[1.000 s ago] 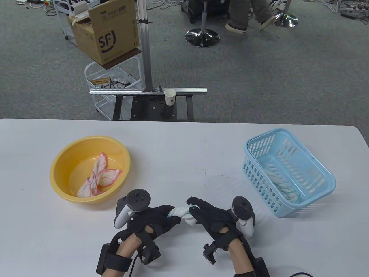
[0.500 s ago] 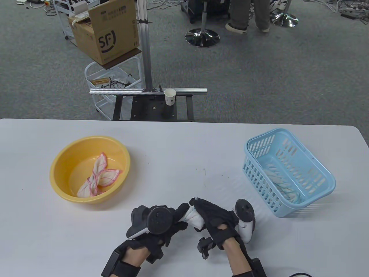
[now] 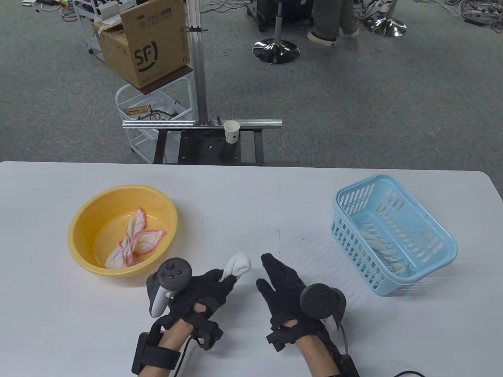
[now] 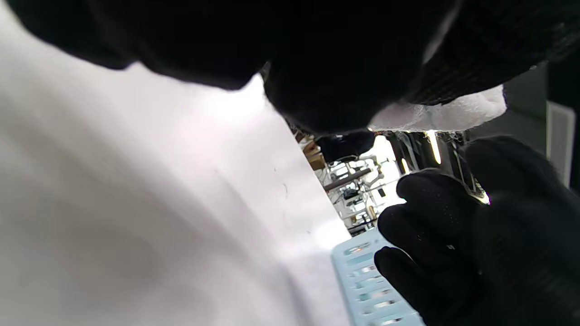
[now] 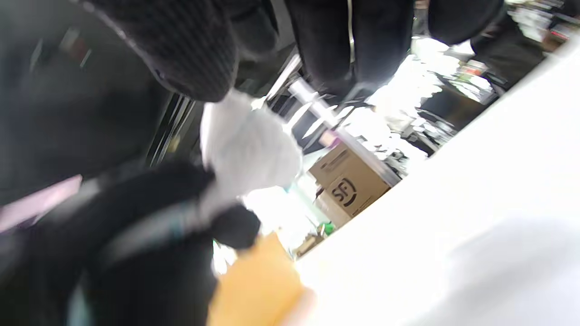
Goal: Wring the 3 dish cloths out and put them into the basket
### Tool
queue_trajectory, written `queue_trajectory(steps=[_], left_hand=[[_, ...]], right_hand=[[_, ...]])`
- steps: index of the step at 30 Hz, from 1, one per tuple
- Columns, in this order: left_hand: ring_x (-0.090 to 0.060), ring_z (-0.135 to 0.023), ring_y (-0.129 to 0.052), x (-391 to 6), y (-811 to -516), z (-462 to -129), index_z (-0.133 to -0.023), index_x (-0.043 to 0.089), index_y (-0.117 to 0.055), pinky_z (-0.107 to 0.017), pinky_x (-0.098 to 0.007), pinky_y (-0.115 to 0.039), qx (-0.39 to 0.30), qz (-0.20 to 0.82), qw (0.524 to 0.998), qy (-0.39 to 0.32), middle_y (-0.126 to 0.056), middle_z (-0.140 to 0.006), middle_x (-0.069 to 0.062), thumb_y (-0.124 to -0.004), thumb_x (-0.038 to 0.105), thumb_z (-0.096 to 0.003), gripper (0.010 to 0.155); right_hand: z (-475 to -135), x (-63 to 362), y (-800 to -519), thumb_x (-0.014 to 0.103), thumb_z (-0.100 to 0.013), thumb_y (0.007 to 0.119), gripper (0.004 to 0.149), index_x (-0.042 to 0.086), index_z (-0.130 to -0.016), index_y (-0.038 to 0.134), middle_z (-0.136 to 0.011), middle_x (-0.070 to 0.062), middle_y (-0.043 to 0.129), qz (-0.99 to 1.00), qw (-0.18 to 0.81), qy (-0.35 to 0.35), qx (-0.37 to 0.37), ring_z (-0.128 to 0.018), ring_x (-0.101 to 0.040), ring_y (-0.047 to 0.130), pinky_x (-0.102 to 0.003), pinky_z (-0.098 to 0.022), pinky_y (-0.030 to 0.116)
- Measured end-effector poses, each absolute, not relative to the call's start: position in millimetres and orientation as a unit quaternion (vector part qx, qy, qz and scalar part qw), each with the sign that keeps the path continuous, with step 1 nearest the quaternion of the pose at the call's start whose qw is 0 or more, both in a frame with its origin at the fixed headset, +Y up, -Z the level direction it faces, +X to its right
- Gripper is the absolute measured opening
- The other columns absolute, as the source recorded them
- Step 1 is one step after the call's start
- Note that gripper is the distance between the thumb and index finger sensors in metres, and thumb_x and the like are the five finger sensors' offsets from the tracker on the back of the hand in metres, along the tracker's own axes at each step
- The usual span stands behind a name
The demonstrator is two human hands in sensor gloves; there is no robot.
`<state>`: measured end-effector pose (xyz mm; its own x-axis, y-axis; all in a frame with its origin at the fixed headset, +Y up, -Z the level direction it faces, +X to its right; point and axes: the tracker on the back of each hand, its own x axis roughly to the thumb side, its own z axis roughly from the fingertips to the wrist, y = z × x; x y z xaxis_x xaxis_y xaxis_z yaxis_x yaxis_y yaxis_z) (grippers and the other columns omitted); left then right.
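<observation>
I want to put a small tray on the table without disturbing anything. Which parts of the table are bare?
The widest bare stretch lies between the yellow basin and the blue basket, beyond both hands. The strip along the table's far edge is bare too. Crowded: the near middle, where the left hand holds the white cloth beside the right hand.
</observation>
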<state>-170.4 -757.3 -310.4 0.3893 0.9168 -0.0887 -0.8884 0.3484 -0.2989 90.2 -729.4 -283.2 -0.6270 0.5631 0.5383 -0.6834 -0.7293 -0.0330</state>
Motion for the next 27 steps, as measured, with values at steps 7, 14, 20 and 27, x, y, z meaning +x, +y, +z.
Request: queue_trajectory(steps=[7, 14, 20, 27], left_hand=[[-0.015, -0.005, -0.096, -154.5, -776.3, -310.3, -0.074, 0.006, -0.096, -0.021, -0.043, -0.087, -0.381, 0.667, 0.628, -0.122, -0.103, -0.022, 0.007, -0.083, 0.06, -0.0478, 0.062], [-0.015, -0.007, -0.097, -134.9, -778.8, -304.7, -0.077, 0.005, -0.094, -0.023, -0.043, -0.087, -0.462, 0.664, 0.556, -0.193, -0.103, -0.025, 0.007, -0.081, 0.062, -0.049, 0.064], [-0.019, -0.021, -0.097, -137.9, -765.5, -306.1, -0.088, 0.008, -0.086, -0.035, -0.047, -0.084, -0.403, 0.578, 0.678, -0.209, -0.102, -0.04, 0.004, -0.09, 0.051, -0.0434, 0.062], [-0.025, -0.03, -0.1, -133.3, -736.4, -300.5, -0.088, 0.015, -0.088, -0.043, -0.05, -0.082, -0.209, 0.353, 0.887, -0.213, -0.104, -0.048, 0.001, -0.097, 0.039, -0.0378, 0.056]], right_hand=[[-271.8, 66.1, -728.2, 0.051, -0.048, 0.086, 0.102, 0.04, -0.099, -0.002, -0.112, -0.009, -0.001, 0.92, 0.117, -0.184, 0.327, -0.105, -0.048, 0.02, -0.071, -0.071, 0.033], [-267.7, 73.3, -717.8, 0.04, -0.049, 0.087, 0.072, 0.03, -0.105, 0.044, -0.111, -0.013, 0.045, 0.884, 0.14, -0.284, 0.344, -0.098, -0.045, 0.056, -0.066, -0.069, 0.051], [-273.8, 83.0, -717.7, 0.041, -0.049, 0.088, 0.058, 0.023, -0.099, 0.065, -0.104, -0.011, 0.068, 0.894, 0.167, -0.256, 0.328, -0.093, -0.044, 0.071, -0.066, -0.067, 0.057], [-273.4, 74.0, -717.2, 0.036, -0.047, 0.092, 0.053, 0.013, -0.092, 0.076, -0.09, -0.012, 0.087, 0.911, 0.138, -0.218, 0.32, -0.081, -0.041, 0.088, -0.061, -0.063, 0.068]])
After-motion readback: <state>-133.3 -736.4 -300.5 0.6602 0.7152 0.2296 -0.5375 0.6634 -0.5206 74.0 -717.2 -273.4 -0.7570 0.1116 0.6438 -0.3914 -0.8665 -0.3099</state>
